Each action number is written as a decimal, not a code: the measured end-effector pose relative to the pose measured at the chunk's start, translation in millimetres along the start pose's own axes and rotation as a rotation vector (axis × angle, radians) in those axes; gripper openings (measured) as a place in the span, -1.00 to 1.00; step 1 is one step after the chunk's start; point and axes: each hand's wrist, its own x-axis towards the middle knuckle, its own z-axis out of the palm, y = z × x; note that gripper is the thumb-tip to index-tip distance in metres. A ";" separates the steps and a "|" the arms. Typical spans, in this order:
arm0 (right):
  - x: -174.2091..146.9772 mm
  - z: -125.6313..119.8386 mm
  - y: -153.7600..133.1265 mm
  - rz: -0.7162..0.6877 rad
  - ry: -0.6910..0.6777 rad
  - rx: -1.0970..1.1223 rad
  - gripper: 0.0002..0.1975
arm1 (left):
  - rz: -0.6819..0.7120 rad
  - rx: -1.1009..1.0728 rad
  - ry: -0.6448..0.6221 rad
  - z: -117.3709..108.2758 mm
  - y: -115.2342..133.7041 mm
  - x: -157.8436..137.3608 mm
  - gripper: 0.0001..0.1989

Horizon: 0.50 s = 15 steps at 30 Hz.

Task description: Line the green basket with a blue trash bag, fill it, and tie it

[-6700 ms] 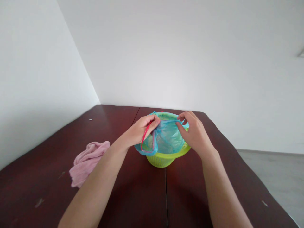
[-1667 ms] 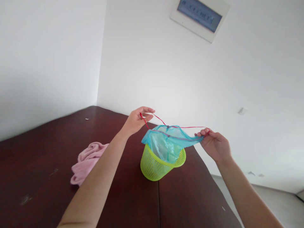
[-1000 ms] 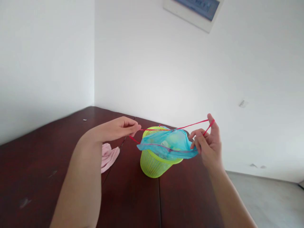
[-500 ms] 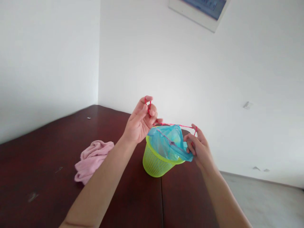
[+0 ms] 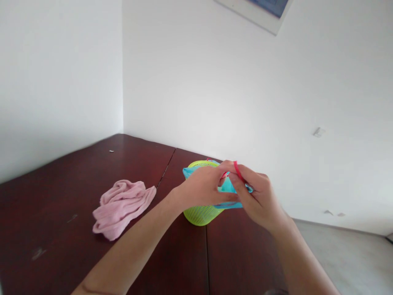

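Observation:
A yellow-green mesh wastebasket (image 5: 199, 216) stands on the table, lined with a thin blue plastic trash bag (image 5: 227, 186). The bag's red drawstring (image 5: 238, 171) loops over the fingers of my right hand (image 5: 257, 196), which is closed on it at the basket's right side. My left hand (image 5: 204, 186) reaches across the front of the basket's rim and meets my right hand. Its thumb and forefinger curve around a part of the bag, with their tips against the right hand and partly hidden. A short bit of red string shows at the back rim.
A crumpled pink cloth (image 5: 119, 209) lies left of the basket on the dark reddish-brown table (image 5: 166, 254). White walls rise behind, with a framed panel (image 5: 248, 14) up high. Pale floor (image 5: 346, 254) shows past the table's right edge.
My left hand has come down and right, from holding a loop of the drawstring out at the left to meeting my right hand. The string is no longer stretched between the hands.

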 end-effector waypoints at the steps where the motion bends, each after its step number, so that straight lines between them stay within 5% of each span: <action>1: 3.4 -2.1 -4.3 -0.027 -0.001 -0.006 -0.72 | 0.002 0.027 0.005 1.9 -0.2 0.4 -0.57; 8: 18.6 3.0 -15.5 -0.093 0.409 0.057 -0.67 | -0.056 -0.053 0.039 5.0 -2.9 4.4 -0.69; 15: 10.4 26.4 9.8 0.087 0.275 0.358 -0.53 | -0.023 -0.358 -0.015 0.6 -16.3 3.5 -0.59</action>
